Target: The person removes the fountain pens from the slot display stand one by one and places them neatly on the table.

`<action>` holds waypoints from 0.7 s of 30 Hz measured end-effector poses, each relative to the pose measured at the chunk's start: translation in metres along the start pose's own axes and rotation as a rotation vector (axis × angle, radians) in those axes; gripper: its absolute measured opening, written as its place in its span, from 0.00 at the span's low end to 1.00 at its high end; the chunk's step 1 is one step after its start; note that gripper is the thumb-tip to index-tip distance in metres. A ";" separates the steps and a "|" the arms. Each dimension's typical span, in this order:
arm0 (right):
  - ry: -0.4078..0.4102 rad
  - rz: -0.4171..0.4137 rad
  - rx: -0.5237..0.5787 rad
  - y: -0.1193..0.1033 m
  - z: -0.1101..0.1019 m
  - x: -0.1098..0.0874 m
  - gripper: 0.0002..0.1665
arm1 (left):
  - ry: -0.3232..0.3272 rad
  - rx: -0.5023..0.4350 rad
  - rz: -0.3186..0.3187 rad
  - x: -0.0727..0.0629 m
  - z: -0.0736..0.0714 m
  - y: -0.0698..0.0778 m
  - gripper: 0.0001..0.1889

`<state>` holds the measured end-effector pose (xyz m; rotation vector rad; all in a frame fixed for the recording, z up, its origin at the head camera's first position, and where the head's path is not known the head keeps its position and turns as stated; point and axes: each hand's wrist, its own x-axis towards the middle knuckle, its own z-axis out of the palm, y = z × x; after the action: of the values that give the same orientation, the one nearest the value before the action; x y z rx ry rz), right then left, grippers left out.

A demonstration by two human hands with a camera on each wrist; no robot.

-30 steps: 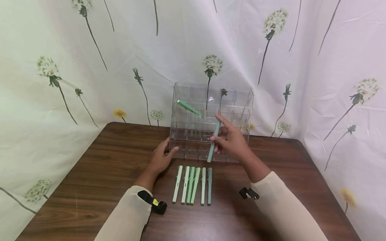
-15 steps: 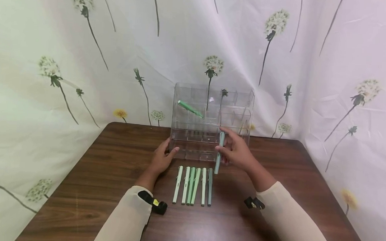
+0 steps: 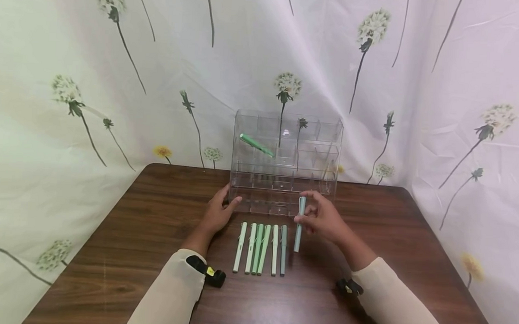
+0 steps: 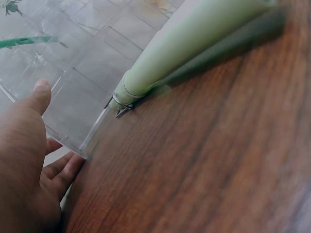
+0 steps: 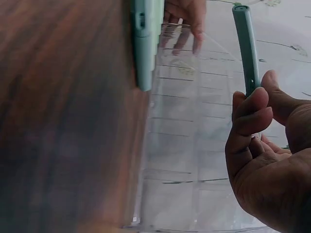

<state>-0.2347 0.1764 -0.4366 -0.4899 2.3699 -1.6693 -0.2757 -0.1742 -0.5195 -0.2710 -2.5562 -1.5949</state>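
My right hand (image 3: 326,220) pinches a pale blue-green capped pen (image 3: 298,238) between thumb and fingers. The pen stands nearly upright, clip end at the top, just right of the row of pens. In the right wrist view the pen (image 5: 246,48) sticks out past the fingertips. At the lower left corner of a clear plastic tiered organizer (image 3: 264,170), my left hand (image 3: 217,211) holds its side, thumb in front and fingers behind. A green pen (image 3: 257,145) lies slanted in the organizer's upper left part.
Several capped pens lie side by side on the wooden table (image 3: 151,254) before the organizer, from a whitish pen (image 3: 240,248) to a grey-green pen (image 3: 283,250). A flower-print cloth (image 3: 194,72) hangs behind the table.
My right hand has drawn the pale blue-green pen from in front of the organizer's middle down and right, towards the row of pens. The left hand stays on the organizer.
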 end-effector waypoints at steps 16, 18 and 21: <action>-0.064 0.083 -0.044 0.033 0.005 -0.009 0.42 | -0.010 -0.011 -0.012 0.001 0.001 0.001 0.41; -0.072 0.068 -0.041 0.034 0.005 -0.010 0.41 | -0.010 -0.014 -0.014 0.002 0.001 0.001 0.40; -0.083 0.051 -0.032 0.036 0.005 -0.010 0.40 | -0.010 -0.011 -0.010 0.003 0.001 0.000 0.39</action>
<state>-0.2291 0.1865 -0.4726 -0.4901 2.3328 -1.5608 -0.2784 -0.1733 -0.5193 -0.2679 -2.5605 -1.6160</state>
